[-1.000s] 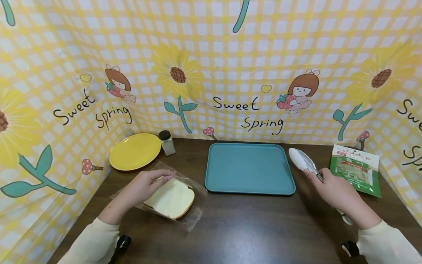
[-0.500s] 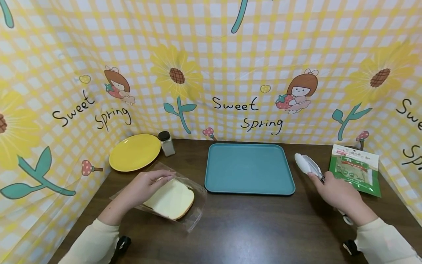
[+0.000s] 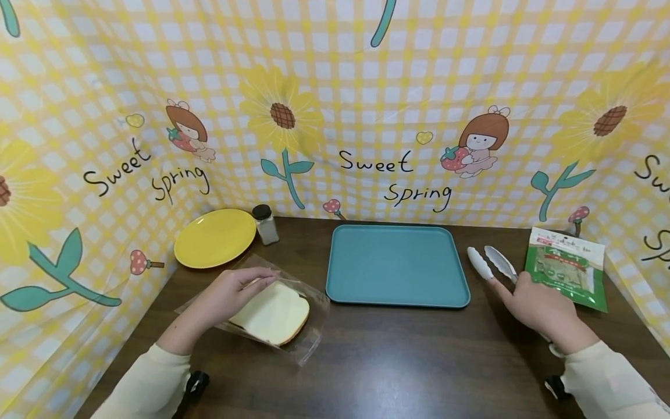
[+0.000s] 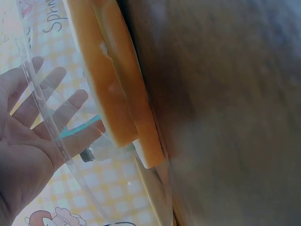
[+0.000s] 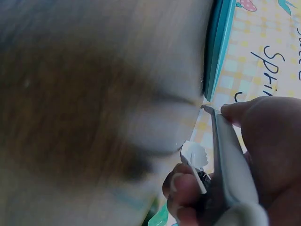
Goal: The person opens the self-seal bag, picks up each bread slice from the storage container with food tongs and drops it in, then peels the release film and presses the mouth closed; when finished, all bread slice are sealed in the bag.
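One pair of tongs (image 3: 480,265) is gripped by the right hand (image 3: 546,305) near the right edge of the table (image 3: 382,355), between one blue tray (image 3: 398,265) and one green-and-white packet (image 3: 565,267). The two white tips are spread apart and pointed toward the far edge, somewhat leftward; the long axis is slanted back toward the near right corner.

Two slices of bread (image 3: 277,314), counted by their stacked crusts in the left wrist view, are enclosed in one clear bag (image 3: 311,343), laid by the left edge. Above it the left hand (image 3: 234,294) is held with fingers extended, nothing clasped; whether the film is touched cannot be told.

One yellow plate (image 3: 214,238) is set near the far left corner, and one black-lidded jar (image 3: 268,231) is stood upright just beside it. The packet is placed near the far right corner.
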### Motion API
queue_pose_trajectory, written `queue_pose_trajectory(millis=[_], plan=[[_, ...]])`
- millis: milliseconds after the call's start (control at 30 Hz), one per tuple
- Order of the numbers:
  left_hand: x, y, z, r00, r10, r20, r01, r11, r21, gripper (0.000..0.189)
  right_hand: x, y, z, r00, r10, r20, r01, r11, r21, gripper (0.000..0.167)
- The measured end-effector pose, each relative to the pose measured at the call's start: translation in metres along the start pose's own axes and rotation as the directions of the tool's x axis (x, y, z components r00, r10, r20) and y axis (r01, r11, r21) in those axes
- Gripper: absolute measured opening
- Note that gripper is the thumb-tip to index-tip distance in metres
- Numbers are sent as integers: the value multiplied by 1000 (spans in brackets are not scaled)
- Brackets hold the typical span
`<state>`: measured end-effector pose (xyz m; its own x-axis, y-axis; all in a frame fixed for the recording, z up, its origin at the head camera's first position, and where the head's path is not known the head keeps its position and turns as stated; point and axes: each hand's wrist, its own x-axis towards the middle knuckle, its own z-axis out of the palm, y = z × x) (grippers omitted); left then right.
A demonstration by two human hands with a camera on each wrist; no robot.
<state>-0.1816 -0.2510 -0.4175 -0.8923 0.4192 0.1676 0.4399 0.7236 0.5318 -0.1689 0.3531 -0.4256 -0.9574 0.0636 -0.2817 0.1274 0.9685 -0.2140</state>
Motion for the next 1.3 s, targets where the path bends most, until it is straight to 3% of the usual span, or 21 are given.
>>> queue_pose_trajectory(millis=[267,767,1300], plan=[[-2,-1,-1,1000,6,-8,-6,1000,-10,30,2,-3,3,1000,29,10,-28,999,-33,109],[0,-1,0,1000,-6,-1,6,1000,-8,29,-1,-3,8,999,30,-13,-31,998,-47,95],[-1,-1,-1,1000,0,3,0,1000,-9,29,-3,0,6,996,88,7,-87,995,-55,115]])
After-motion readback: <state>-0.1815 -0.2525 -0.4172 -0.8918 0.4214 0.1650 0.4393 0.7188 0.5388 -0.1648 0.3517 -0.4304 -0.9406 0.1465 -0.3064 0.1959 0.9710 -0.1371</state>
